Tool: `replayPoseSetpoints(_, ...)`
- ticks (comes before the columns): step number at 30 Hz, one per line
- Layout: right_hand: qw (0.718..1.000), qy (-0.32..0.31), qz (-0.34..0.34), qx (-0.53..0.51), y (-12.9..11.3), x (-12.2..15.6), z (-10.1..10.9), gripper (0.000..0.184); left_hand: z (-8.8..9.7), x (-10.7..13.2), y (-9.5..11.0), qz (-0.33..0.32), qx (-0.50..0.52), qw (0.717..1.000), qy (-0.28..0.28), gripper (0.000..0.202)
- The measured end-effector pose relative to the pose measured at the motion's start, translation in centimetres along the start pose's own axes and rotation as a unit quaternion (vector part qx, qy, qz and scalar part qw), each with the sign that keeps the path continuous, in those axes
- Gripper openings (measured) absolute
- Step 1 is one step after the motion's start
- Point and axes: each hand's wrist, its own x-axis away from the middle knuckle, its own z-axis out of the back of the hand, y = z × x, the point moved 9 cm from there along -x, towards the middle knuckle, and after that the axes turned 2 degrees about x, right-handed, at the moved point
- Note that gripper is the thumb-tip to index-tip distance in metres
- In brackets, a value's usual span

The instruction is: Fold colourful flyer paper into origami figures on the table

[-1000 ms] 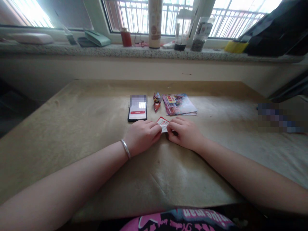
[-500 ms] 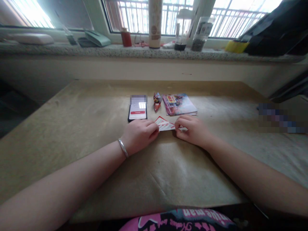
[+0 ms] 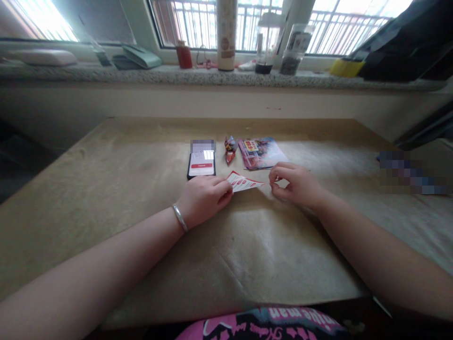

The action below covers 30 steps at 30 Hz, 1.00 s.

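Note:
A folded piece of printed paper [image 3: 244,182], white with red marks and tapering to a point on the right, lies low over the table. Its left end is pinched in my left hand [image 3: 207,197], which wears a silver bangle. My right hand [image 3: 293,183] is just off the paper's right tip, thumb and index finger curled toward each other with a gap between them. Behind the paper sits a small folded paper piece [image 3: 230,150] in red and dark colours. A stack of colourful printed sheets [image 3: 264,152] lies behind my right hand.
A phone [image 3: 201,163] with a lit screen lies just beyond my left hand. The tan-covered table [image 3: 141,264] ends at a wall below the granite windowsill [image 3: 198,78], which holds bottles, cups and a case. A blurred-out item [image 3: 410,172] lies at the far right.
My right hand has let go of the paper's right end and moved a little to the right. The left hand keeps its grip in the same place.

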Motion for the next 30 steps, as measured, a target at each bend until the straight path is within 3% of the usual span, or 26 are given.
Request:
replayPoseSetpoints(19,0.998,-0.013,-0.047,-0.043,2.4,0.5,0.8,0.013,-0.3,0.1,-0.2,-0.003,0.010,1.000,-0.004,0.018)
replayPoseSetpoints(25,0.993,0.036,-0.097,-0.064,4.3,0.8,1.4,0.011,-0.5,0.2,-0.1,-0.011,-0.002,1.000,-0.010,0.019)
replayPoseSetpoints(28,0.992,0.037,-0.106,-0.059,3.2,0.6,1.0,0.007,-0.5,0.0,0.3,-0.029,-0.001,1.000,-0.006,0.019)
replayPoseSetpoints(30,0.998,-0.003,-0.062,-0.028,1.1,0.1,0.0,0.004,-0.7,-0.1,0.6,-0.038,0.000,0.999,-0.007,0.019)
